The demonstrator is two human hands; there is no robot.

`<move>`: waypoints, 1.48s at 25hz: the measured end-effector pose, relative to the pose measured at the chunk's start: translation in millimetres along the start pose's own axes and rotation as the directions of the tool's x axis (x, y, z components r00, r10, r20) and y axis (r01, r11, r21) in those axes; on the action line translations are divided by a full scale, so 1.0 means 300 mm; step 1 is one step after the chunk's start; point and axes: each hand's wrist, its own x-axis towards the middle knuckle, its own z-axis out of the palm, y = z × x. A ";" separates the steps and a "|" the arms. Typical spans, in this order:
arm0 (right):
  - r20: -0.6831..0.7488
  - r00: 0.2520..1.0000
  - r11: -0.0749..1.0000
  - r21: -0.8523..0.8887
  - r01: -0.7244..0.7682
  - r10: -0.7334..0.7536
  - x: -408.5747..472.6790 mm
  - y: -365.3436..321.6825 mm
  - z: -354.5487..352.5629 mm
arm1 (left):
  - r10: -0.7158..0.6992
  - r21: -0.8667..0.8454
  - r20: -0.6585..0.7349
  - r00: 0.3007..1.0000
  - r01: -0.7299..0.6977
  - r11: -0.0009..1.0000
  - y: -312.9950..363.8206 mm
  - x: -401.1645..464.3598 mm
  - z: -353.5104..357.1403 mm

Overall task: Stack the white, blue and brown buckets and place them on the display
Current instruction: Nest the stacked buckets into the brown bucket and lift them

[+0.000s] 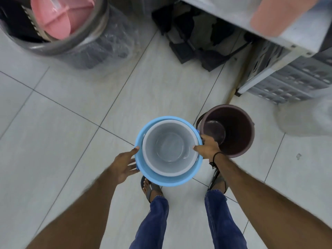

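Gripping blue bucket (143, 169) rim, right hand (208, 147)

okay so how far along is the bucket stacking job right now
Done: the white bucket sits nested inside the blue bucket. In hand: the right hand grips the rims on one side, and the left hand is open against the blue bucket's other side. Left: the brown bucket stands apart on the floor, not yet in the stack, and nothing is on the display yet.

No legible text, label, brand, number or sign appears anywhere in the frame; all visible surfaces are plain or too blurred to read.
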 end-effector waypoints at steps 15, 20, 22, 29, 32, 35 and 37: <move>-0.181 0.975 0.973 0.214 -0.087 0.126 0.048 0.173 -0.912 | 0.355 0.079 0.052 0.933 -0.358 0.930 0.306 -0.309 0.927; -0.182 0.968 0.958 0.261 -0.120 0.171 0.364 0.428 -0.861 | 0.391 0.125 -0.060 0.918 -0.382 0.916 0.201 0.012 1.167; -0.190 0.965 0.964 0.230 -0.134 0.179 0.444 0.515 -0.806 | 0.384 0.215 -0.084 0.920 -0.359 0.908 0.150 0.125 1.176; -0.276 0.952 0.991 0.069 -0.116 0.130 0.564 0.651 -0.627 | 0.367 0.526 -0.182 0.912 -0.225 0.820 -0.044 0.423 1.209; -0.330 0.937 0.992 -0.026 -0.126 0.110 0.593 0.685 -0.604 | 0.383 0.641 -0.243 0.891 -0.149 0.753 -0.069 0.471 1.244; -0.313 0.939 0.985 -0.052 -0.166 0.142 0.607 0.685 -0.609 | 0.431 0.697 -0.277 0.859 -0.129 0.706 -0.090 0.481 1.282; -0.303 0.939 0.983 -0.027 -0.181 0.165 0.618 0.679 -0.609 | 0.456 0.753 -0.275 0.847 -0.104 0.649 -0.093 0.487 1.273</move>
